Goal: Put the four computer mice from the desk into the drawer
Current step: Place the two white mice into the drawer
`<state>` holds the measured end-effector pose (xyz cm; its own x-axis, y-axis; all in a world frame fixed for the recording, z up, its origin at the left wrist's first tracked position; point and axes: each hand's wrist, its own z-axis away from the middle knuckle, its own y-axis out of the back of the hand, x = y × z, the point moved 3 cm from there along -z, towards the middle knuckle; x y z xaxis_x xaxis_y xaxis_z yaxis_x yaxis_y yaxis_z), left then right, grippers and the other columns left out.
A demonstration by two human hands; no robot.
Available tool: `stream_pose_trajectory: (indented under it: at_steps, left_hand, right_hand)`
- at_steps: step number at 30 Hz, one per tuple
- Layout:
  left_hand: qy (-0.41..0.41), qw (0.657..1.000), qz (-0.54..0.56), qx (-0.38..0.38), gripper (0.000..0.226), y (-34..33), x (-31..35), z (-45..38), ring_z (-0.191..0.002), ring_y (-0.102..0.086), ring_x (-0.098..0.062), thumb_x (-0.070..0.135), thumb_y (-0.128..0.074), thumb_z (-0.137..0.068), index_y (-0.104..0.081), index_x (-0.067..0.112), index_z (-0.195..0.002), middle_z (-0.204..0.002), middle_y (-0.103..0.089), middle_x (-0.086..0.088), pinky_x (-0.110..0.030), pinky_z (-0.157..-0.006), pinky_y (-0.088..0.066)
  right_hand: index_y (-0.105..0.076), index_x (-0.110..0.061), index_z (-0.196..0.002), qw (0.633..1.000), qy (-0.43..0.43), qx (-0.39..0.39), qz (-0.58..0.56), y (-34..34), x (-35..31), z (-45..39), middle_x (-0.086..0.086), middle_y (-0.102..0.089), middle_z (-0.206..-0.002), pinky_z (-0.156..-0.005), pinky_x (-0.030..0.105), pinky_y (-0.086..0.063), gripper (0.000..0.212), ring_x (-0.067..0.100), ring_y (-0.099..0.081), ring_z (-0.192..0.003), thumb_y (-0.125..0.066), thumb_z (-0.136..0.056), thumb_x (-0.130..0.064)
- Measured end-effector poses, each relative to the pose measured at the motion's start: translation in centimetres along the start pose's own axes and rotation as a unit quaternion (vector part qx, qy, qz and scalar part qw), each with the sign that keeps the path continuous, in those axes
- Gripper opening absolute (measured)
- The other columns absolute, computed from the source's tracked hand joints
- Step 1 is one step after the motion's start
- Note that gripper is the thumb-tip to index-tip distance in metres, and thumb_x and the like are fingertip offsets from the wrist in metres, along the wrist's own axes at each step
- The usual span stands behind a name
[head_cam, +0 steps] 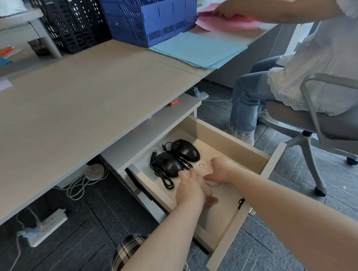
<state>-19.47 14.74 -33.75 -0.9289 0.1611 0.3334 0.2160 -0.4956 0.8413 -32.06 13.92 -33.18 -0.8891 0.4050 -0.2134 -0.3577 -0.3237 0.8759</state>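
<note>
The drawer under the desk is pulled out. Two black corded mice lie side by side at its back left: one further back, one nearer, with their cables bundled beside them. Both my hands are inside the drawer. My left hand lies palm down, fingers spread, with its fingertips touching the nearer black mouse. Just to the right, my right hand is curled over a pale rounded shape on the drawer floor. I cannot tell what that shape is. No mouse shows on the desk.
A small metal ring pin lies on the drawer floor by my right hand. Blue and black file crates and blue paper sit at the back. Another person on a swivel chair sits to the right. Power strips lie on the floor.
</note>
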Motion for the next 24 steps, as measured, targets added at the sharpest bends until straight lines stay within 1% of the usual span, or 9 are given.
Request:
stream_pose_trajectory:
  at_steps: [3, 5, 8, 10, 14, 17, 19, 22, 24]
  left_hand:
    - [-0.002, 1.000, -0.016, 0.002, 0.117, 0.3, 0.0, 0.1, -0.112, -0.056, -0.026, 0.055, -0.085, -0.055, -0.019, 0.019, -0.145, -0.135, -0.026, -0.009, -0.034, -0.090, -0.048]
    - [-0.003, 1.000, -0.026, 0.007, 0.113, 0.9, 0.2, 0.2, -0.109, -0.058, -0.028, 0.056, -0.083, -0.056, -0.022, 0.019, -0.144, -0.133, -0.028, -0.009, -0.036, -0.086, -0.049]
    - [-0.006, 0.998, -0.045, 0.034, 0.081, 2.6, 0.5, 0.5, -0.107, -0.058, -0.030, 0.056, -0.073, -0.071, -0.039, 0.016, -0.133, -0.129, -0.036, -0.008, -0.035, -0.076, -0.047]
    - [-0.014, 0.996, -0.069, 0.057, 0.054, 4.4, 0.7, 0.5, -0.110, -0.056, -0.031, 0.044, -0.062, -0.085, -0.049, 0.014, -0.128, -0.128, -0.041, -0.008, -0.035, -0.075, -0.044]
    - [-0.064, 0.984, -0.106, 0.129, 0.031, 8.9, 1.1, 1.5, -0.114, -0.052, -0.031, 0.026, -0.054, -0.091, -0.054, 0.011, -0.119, -0.123, -0.051, -0.010, -0.040, -0.086, -0.045]
    - [-0.100, 0.965, -0.124, 0.209, 0.025, 12.3, 0.9, 2.9, -0.113, -0.051, -0.030, 0.024, -0.048, -0.094, -0.053, 0.011, -0.115, -0.121, -0.053, -0.010, -0.039, -0.085, -0.044]
    - [-0.124, 0.946, -0.143, 0.263, 0.024, 14.0, 0.3, 3.2, -0.111, -0.051, -0.029, 0.024, -0.046, -0.095, -0.053, 0.011, -0.114, -0.120, -0.054, -0.011, -0.038, -0.086, -0.043]
    - [-0.142, 0.918, -0.157, 0.335, 0.031, 16.0, -0.9, 3.1, -0.120, -0.045, -0.030, 0.026, -0.045, -0.094, -0.049, 0.010, -0.120, -0.130, -0.050, -0.013, -0.039, -0.095, -0.039]
    - [-0.127, 0.919, -0.160, 0.338, 0.049, 17.0, -1.9, 2.5, -0.139, -0.027, -0.031, 0.029, -0.041, -0.096, -0.035, 0.009, -0.140, -0.151, -0.031, -0.016, -0.041, -0.111, -0.027]
  right_hand:
    - [-0.048, -0.008, -0.132, 0.999, -0.019, 0.023, -0.026, 0.9, 0.3, 0.7, 0.013, -0.056, -0.133, -0.097, 0.037, -0.047, 0.056, 0.031, -0.052, -0.122, -0.052, -0.090, -0.045]
    - [-0.052, -0.010, -0.129, 0.997, -0.027, 0.047, -0.047, 1.8, 0.5, 1.4, 0.012, -0.058, -0.130, -0.094, 0.038, -0.050, 0.048, 0.031, -0.054, -0.119, -0.049, -0.092, -0.040]
    - [-0.060, -0.012, -0.111, 0.992, -0.046, 0.103, -0.051, 3.5, 0.8, 2.7, 0.011, -0.063, -0.118, -0.087, 0.036, -0.050, 0.031, 0.031, -0.058, -0.109, -0.046, -0.092, -0.031]
    - [-0.061, -0.015, -0.097, 0.987, -0.080, 0.135, -0.023, 4.7, 1.0, 3.9, 0.009, -0.063, -0.111, -0.090, 0.037, -0.043, 0.019, 0.030, -0.054, -0.108, -0.045, -0.086, -0.018]
    - [-0.065, -0.018, -0.110, 0.977, -0.137, 0.162, 0.010, 5.7, 1.4, 6.4, 0.007, -0.057, -0.117, -0.111, 0.049, -0.023, 0.043, 0.027, -0.037, -0.124, -0.043, -0.075, -0.006]
    - [-0.052, -0.020, -0.129, 0.966, -0.186, 0.175, -0.036, 5.4, 1.7, 7.8, 0.009, -0.036, -0.147, -0.114, 0.062, -0.008, 0.053, 0.030, -0.013, -0.145, -0.047, -0.079, -0.005]
    - [-0.041, -0.019, -0.139, 0.947, -0.241, 0.173, -0.121, 5.3, 1.9, 8.4, 0.011, -0.010, -0.160, -0.113, 0.064, -0.011, 0.059, 0.034, 0.003, -0.148, -0.046, -0.083, -0.001]
    - [-0.035, -0.014, -0.138, 0.912, -0.282, 0.190, -0.229, 5.0, 2.2, 8.9, 0.018, 0.009, -0.160, -0.115, 0.055, -0.025, 0.054, 0.037, 0.003, -0.148, -0.044, -0.086, 0.000]
    - [-0.033, -0.009, -0.137, 0.901, -0.277, 0.210, -0.258, 4.9, 2.7, 8.5, 0.024, 0.009, -0.158, -0.115, 0.051, -0.028, 0.054, 0.037, -0.002, -0.147, -0.045, -0.086, 0.003]
